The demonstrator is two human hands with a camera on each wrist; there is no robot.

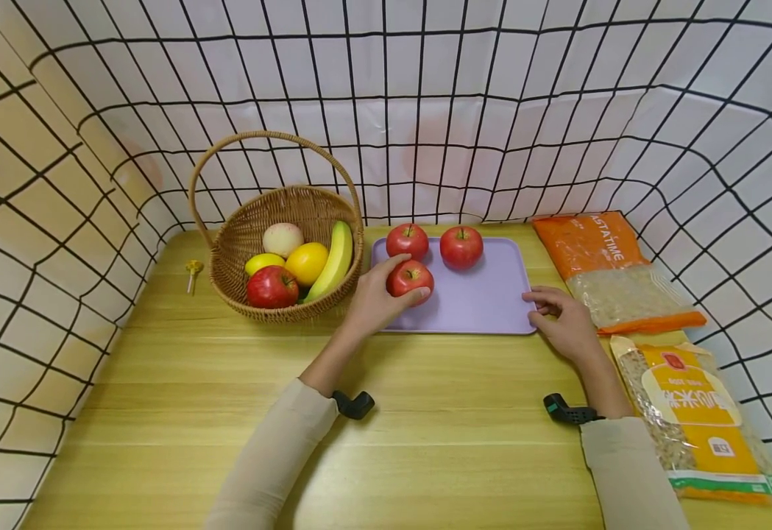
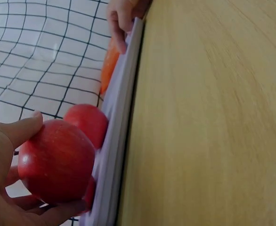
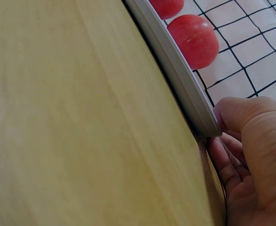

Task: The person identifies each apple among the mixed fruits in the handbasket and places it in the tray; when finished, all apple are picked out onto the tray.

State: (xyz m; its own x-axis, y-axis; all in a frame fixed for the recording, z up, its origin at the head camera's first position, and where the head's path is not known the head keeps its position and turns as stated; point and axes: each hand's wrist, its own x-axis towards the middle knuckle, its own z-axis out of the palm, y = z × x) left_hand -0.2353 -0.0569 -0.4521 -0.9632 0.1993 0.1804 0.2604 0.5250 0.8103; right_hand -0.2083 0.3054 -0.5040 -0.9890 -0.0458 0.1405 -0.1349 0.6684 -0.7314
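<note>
My left hand (image 1: 375, 294) grips a red apple (image 1: 411, 281) between thumb and fingers, over the left part of a light purple tray (image 1: 485, 302). The left wrist view shows this apple (image 2: 58, 160) close up, apart from the tray's rim. Two more red apples stand along the tray's back edge, the left apple (image 1: 407, 241) just behind the held one and the right apple (image 1: 461, 247) beside it. At the tray's right edge, my right hand (image 1: 566, 324) pinches the rim; in the right wrist view its thumb and fingers (image 3: 227, 162) meet the tray's corner.
Left of the tray, a wicker basket (image 1: 227, 258) with a tall handle holds a banana, a red apple, yellow fruits and a pale round fruit. A small yellow-headed item (image 1: 192, 272) lies farther left. Two food bags, one orange (image 1: 614, 269), one yellow (image 1: 697, 412), lie at right.
</note>
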